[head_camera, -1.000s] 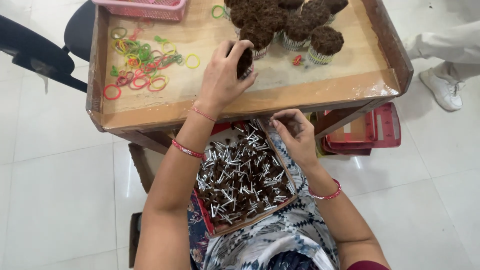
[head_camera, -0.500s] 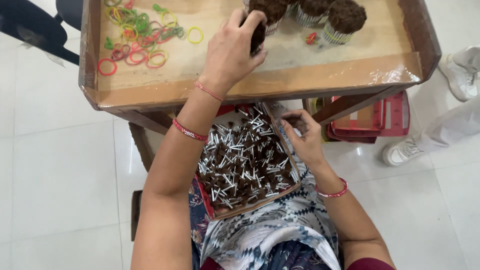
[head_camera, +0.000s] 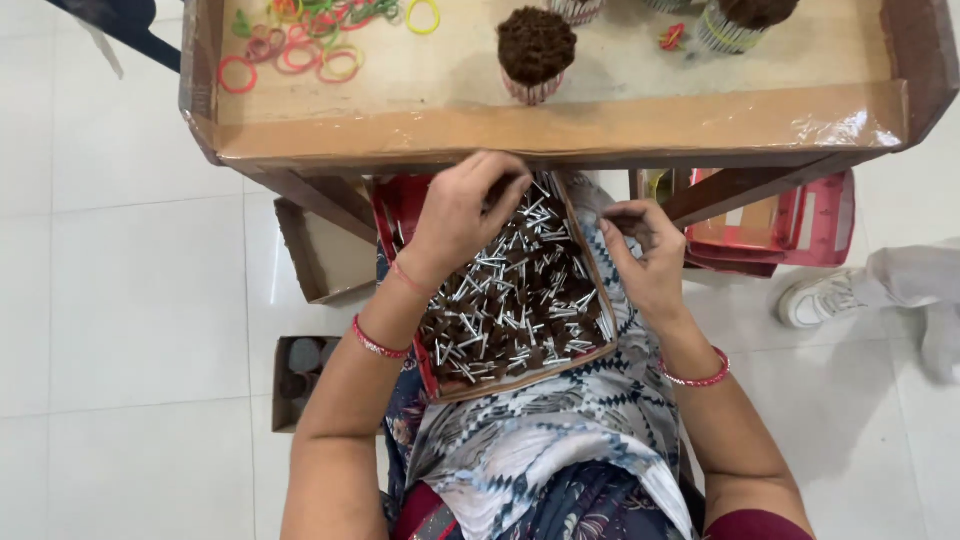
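On the person's lap sits a shallow cardboard tray (head_camera: 575, 362) heaped with small brown cone-shaped pieces on short white stems (head_camera: 520, 310). The left hand (head_camera: 462, 212) rests over the far end of the heap, fingers curled down into the pieces; whether it grips any cannot be told. The right hand (head_camera: 645, 258) is at the tray's right edge, fingers loosely curled, its contents not discernible. Beyond, a cardboard-topped work table (head_camera: 560, 128) carries one bound brown bundle (head_camera: 537, 52) standing upright and coloured rubber bands (head_camera: 300, 45) at the far left. A red basket (head_camera: 790, 228) sits under the table.
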